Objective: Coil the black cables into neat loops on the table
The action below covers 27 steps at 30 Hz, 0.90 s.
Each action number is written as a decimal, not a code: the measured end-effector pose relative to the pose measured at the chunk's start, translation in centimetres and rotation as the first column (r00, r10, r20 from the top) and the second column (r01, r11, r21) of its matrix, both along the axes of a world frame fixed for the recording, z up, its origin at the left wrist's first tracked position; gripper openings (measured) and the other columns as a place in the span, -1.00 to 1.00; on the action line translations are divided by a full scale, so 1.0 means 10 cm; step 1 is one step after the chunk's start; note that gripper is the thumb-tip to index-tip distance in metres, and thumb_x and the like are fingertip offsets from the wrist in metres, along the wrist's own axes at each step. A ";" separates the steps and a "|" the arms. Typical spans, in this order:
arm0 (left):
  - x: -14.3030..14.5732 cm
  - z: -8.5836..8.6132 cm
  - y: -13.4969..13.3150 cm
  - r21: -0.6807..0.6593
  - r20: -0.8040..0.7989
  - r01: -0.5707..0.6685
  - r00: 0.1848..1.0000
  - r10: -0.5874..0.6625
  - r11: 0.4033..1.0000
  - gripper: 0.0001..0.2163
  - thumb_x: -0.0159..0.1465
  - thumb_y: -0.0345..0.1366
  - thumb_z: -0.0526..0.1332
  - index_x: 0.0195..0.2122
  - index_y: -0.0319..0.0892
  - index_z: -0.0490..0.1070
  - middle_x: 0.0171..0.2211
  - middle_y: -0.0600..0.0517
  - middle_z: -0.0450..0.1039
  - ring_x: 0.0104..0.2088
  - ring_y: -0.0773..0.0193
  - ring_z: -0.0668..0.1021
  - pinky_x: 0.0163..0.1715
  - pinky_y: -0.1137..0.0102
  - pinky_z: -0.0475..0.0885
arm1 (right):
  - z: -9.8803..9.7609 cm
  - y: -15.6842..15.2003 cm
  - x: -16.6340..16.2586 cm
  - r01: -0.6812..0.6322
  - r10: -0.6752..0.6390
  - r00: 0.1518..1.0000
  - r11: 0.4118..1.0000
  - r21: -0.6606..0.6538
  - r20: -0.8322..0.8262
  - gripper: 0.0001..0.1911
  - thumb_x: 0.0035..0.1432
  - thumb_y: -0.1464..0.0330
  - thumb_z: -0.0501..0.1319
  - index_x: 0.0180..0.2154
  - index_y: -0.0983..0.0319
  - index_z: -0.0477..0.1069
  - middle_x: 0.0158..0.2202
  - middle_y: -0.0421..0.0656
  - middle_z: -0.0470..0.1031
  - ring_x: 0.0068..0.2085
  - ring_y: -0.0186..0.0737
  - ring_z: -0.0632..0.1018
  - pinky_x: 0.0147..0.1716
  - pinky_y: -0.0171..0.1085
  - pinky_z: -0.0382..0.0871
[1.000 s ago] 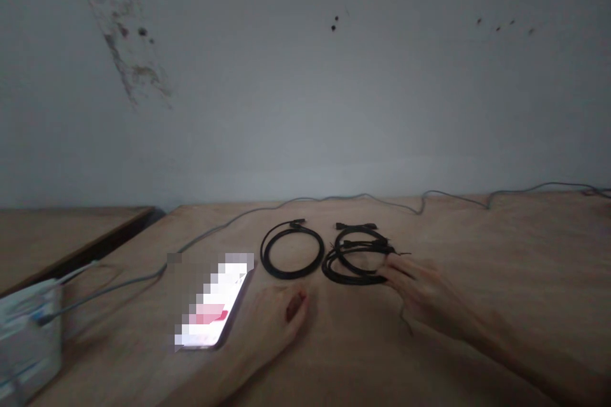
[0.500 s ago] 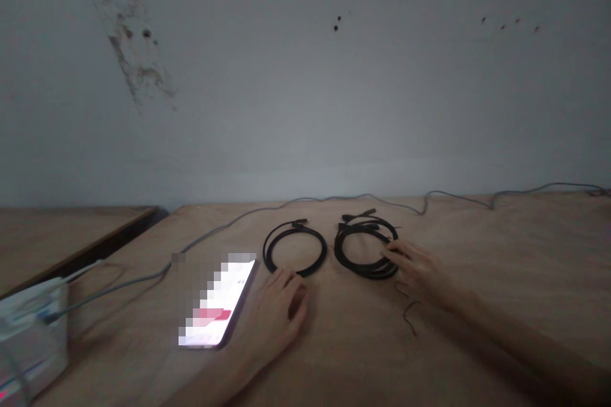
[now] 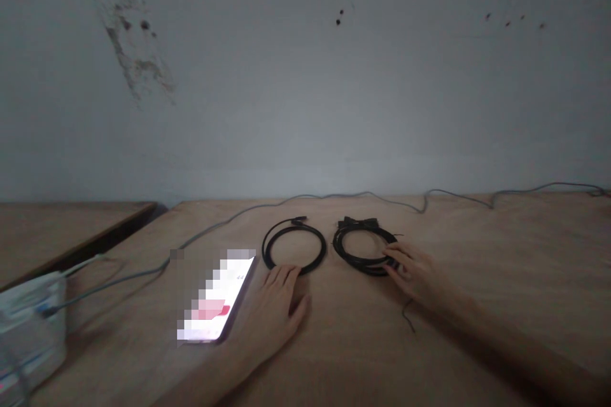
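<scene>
Two coils of black cable lie side by side on the wooden table (image 3: 353,343). My left hand (image 3: 274,305) rests flat with its fingers stretched out, the tips touching the near edge of the left coiled cable (image 3: 325,248). On the right, the coiled cable (image 3: 346,259) is thicker, with its black plugs (image 3: 358,222) bunched at the far side. My right hand (image 3: 415,270) grips this coil at its right edge, fingers over it and thumb at the near side. A thin dark tie (image 3: 407,317) lies just below that hand.
A phone (image 3: 233,292) with a lit screen lies left of my left hand. At the far left stands a white power strip (image 3: 52,286) with a grey cord (image 3: 205,232) running from it along the back of the table. Behind rises a grey wall (image 3: 267,108).
The upper loop and plugs of the right coil have come down onto the rest of it. My right thumb has moved to the coil's near edge. My left thumb has spread outward.
</scene>
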<state>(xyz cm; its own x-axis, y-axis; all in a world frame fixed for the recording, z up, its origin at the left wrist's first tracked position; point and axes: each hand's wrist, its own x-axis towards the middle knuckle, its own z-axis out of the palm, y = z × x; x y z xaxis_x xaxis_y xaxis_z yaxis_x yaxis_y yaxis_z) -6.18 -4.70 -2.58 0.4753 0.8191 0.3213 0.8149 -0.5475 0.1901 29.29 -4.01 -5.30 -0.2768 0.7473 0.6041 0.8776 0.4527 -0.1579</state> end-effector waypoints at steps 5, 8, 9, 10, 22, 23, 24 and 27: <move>0.04 0.07 -0.03 0.013 -0.016 0.017 1.000 -0.016 1.000 -0.65 0.42 -0.21 0.14 0.18 -0.17 0.41 0.07 -0.18 0.49 0.07 -0.09 0.51 0.11 -0.02 0.36 | -0.02 -0.05 -0.03 -0.060 0.061 0.998 0.998 -0.035 0.013 -0.70 0.29 0.41 0.15 0.02 0.24 0.51 -0.01 0.05 0.58 0.00 0.03 0.62 0.01 0.03 0.57; 0.06 0.08 -0.04 0.029 -0.005 0.029 1.000 -0.029 0.999 -0.71 0.41 -0.23 0.15 0.10 -0.14 0.46 0.00 -0.14 0.52 0.02 -0.07 0.53 0.09 -0.01 0.35 | 0.10 -0.13 -0.07 -0.080 0.079 0.996 0.997 -0.015 -0.043 -0.51 0.28 0.45 0.10 0.22 0.25 0.38 0.11 0.09 0.53 0.06 0.03 0.60 0.04 0.03 0.55; 0.06 0.09 -0.05 0.033 0.004 0.033 0.999 -0.033 0.999 -0.74 0.41 -0.23 0.16 0.07 -0.13 0.47 -0.02 -0.13 0.53 0.00 -0.06 0.53 0.08 0.00 0.35 | 0.16 -0.15 -0.07 -0.079 0.079 0.995 0.997 -0.007 -0.059 -0.49 0.29 0.46 0.08 0.25 0.23 0.34 0.12 0.07 0.54 0.04 0.00 0.61 0.03 0.00 0.56; 0.07 0.10 -0.06 0.036 0.018 0.038 0.999 -0.038 0.999 -0.75 0.41 -0.24 0.16 0.04 -0.13 0.49 -0.03 -0.12 0.54 -0.01 -0.05 0.54 0.06 0.01 0.36 | 0.23 -0.17 -0.06 -0.080 0.078 0.995 0.997 -0.015 -0.063 -0.51 0.30 0.46 0.07 0.24 0.22 0.35 0.09 0.06 0.56 -0.02 -0.03 0.63 -0.01 -0.03 0.56; 0.11 0.27 -0.15 -0.065 0.210 0.142 0.970 -0.125 0.988 -0.75 0.44 -0.23 0.08 -0.32 -0.13 0.49 -0.27 -0.05 0.56 -0.20 0.10 0.56 -0.14 0.23 0.45 | 0.61 -0.31 0.09 -0.073 0.081 0.997 0.959 -0.275 0.018 -0.78 0.27 0.32 0.14 -0.19 0.18 0.56 -0.32 -0.11 0.61 -0.39 -0.17 0.54 -0.35 -0.21 0.37; 0.09 0.25 -0.11 -0.011 0.202 0.101 0.975 -0.096 0.995 -0.78 0.43 -0.24 0.09 -0.27 -0.12 0.51 -0.19 -0.07 0.57 -0.13 0.06 0.56 -0.07 0.17 0.44 | 0.60 -0.36 0.07 -0.089 0.100 0.995 0.952 -0.291 0.023 -0.81 0.26 0.33 0.15 -0.24 0.18 0.55 -0.32 -0.11 0.60 -0.38 -0.17 0.54 -0.36 -0.22 0.36; 0.06 0.23 -0.06 0.043 0.177 0.061 0.982 -0.067 0.997 -0.80 0.42 -0.25 0.11 -0.20 -0.11 0.52 -0.09 -0.09 0.55 -0.04 0.01 0.53 0.02 0.10 0.42 | 0.59 -0.41 0.05 -0.101 0.111 0.994 0.948 -0.302 0.017 -0.82 0.24 0.34 0.14 -0.27 0.18 0.53 -0.33 -0.12 0.59 -0.38 -0.17 0.54 -0.37 -0.22 0.34; -0.04 0.12 0.08 0.142 0.120 -0.047 0.992 0.030 0.989 -0.78 0.39 -0.20 0.18 -0.02 -0.11 0.50 0.07 -0.14 0.49 0.08 -0.07 0.48 0.13 -0.01 0.38 | 0.54 -0.50 0.02 -0.162 0.157 0.987 0.938 -0.305 -0.042 -0.86 0.18 0.38 0.13 -0.33 0.17 0.46 -0.32 -0.13 0.56 -0.33 -0.14 0.56 -0.34 -0.21 0.35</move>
